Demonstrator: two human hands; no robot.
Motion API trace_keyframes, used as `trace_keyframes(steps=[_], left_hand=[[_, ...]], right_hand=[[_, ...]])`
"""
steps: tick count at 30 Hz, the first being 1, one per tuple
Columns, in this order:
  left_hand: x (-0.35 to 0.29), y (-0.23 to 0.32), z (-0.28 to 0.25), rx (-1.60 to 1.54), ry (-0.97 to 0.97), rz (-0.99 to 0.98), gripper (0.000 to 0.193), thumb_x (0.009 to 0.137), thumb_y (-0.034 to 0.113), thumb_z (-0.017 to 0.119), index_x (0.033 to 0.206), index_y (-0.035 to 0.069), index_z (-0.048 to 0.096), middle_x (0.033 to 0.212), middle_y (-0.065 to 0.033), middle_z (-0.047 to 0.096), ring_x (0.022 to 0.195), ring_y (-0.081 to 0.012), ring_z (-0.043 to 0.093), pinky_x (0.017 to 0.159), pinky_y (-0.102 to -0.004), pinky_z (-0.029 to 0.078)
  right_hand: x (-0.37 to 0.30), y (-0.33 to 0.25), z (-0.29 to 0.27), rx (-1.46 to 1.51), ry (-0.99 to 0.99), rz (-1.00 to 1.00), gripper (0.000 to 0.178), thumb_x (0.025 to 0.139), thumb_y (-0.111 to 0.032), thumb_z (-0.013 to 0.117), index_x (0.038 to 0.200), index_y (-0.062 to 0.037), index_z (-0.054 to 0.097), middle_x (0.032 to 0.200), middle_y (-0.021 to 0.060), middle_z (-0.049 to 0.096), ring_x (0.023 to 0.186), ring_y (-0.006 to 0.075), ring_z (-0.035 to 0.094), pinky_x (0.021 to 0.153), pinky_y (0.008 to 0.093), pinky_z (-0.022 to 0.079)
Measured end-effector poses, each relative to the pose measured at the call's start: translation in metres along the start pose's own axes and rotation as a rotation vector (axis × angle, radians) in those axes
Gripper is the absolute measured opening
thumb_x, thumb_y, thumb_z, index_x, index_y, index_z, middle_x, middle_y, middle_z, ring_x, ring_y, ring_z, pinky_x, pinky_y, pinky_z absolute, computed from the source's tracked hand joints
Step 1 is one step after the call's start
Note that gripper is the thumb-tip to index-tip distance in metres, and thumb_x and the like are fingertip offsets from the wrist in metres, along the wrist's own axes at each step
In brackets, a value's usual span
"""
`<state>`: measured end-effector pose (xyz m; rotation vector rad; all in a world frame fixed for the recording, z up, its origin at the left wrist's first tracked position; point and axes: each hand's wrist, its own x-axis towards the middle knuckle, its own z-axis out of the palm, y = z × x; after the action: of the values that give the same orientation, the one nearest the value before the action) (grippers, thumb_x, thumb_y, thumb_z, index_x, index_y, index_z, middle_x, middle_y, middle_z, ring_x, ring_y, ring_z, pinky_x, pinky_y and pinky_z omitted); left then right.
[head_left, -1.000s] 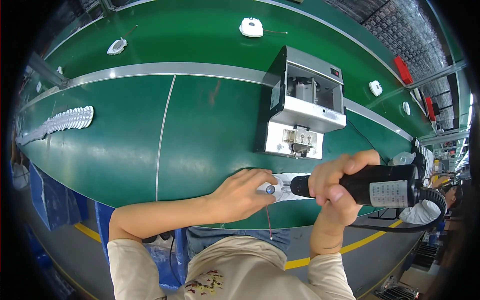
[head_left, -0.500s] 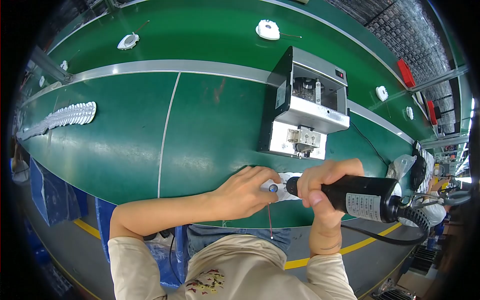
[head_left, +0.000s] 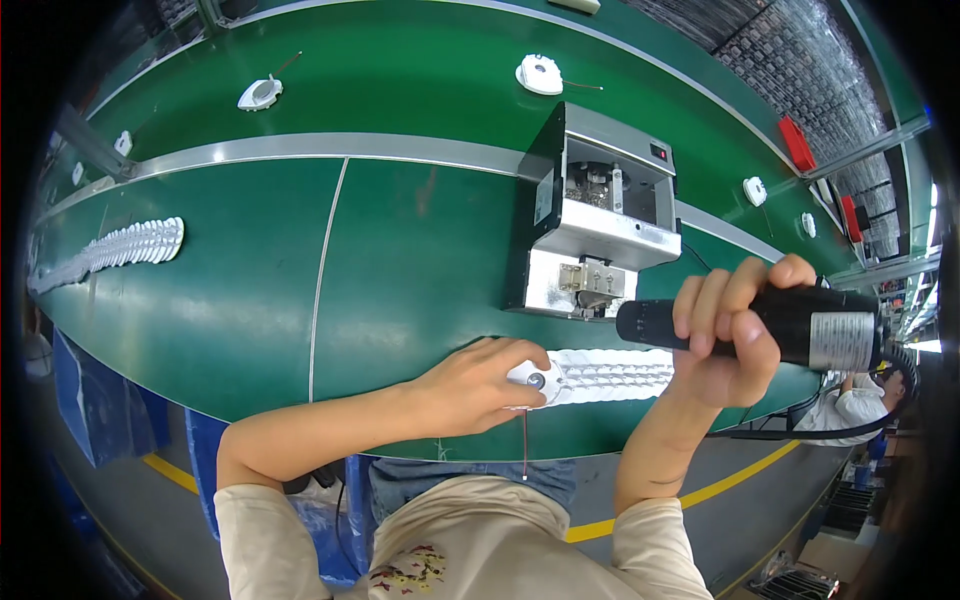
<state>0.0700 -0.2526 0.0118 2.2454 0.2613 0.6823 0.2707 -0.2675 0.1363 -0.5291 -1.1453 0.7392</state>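
My left hand (head_left: 490, 384) rests on the bench, its fingers closed around the near end of a small white plastic part (head_left: 522, 374). This part has a dark round spot in it, and a thin red wire hangs from it over the bench's front edge. Touching it on the right is a row of overlapping white plastic pieces (head_left: 615, 376). In my right hand (head_left: 735, 320) is a black electric screwdriver (head_left: 650, 320), gripped round its body and held raised, its nose pointing left. The screwdriver's tip is apart from the white part.
A metal screw feeder (head_left: 610, 210) stands behind my hands. Another row of white pieces (head_left: 130, 245) lies on the left of the green bench (head_left: 420, 260). Beyond a metal rail, several white parts with wires sit on a green belt (head_left: 400, 80). A person (head_left: 850, 405) sits at the far right.
My right hand has lifted the screwdriver up and right, away from the white part. The row of white pieces shows more fully. My left hand has stayed on the part.
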Motion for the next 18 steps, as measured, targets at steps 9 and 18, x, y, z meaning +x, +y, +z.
trace_keyframes(steps=[9, 18], left_hand=[[0.004, -0.004, 0.000, -0.039, -0.023, 0.012, 0.022, 0.067, 0.007, 0.071, 0.088, 0.010, 0.065, 0.112, -0.0082, 0.050, 0.102, -0.0274, 0.052, 0.086, -0.0376, 0.046], [-0.001, -0.003, 0.003, -0.042, 0.046, 0.005, 0.022, 0.067, 0.007, 0.071, 0.089, 0.009, 0.067, 0.112, -0.0080, 0.051, 0.101, -0.0268, 0.052, 0.086, -0.0372, 0.046]], right_hand=[[0.012, 0.016, 0.011, -0.208, 0.055, 0.087, 0.033, 0.073, -0.003, 0.051, 0.104, -0.0036, 0.040, 0.061, 0.0052, 0.042, 0.040, 0.0118, 0.039, 0.042, 0.0287, 0.037], [-0.028, -0.004, 0.008, 0.003, -0.010, 0.210, 0.037, 0.074, -0.003, 0.066, 0.098, -0.0067, 0.038, 0.061, 0.0039, 0.046, 0.041, 0.0120, 0.043, 0.040, 0.0279, 0.040]])
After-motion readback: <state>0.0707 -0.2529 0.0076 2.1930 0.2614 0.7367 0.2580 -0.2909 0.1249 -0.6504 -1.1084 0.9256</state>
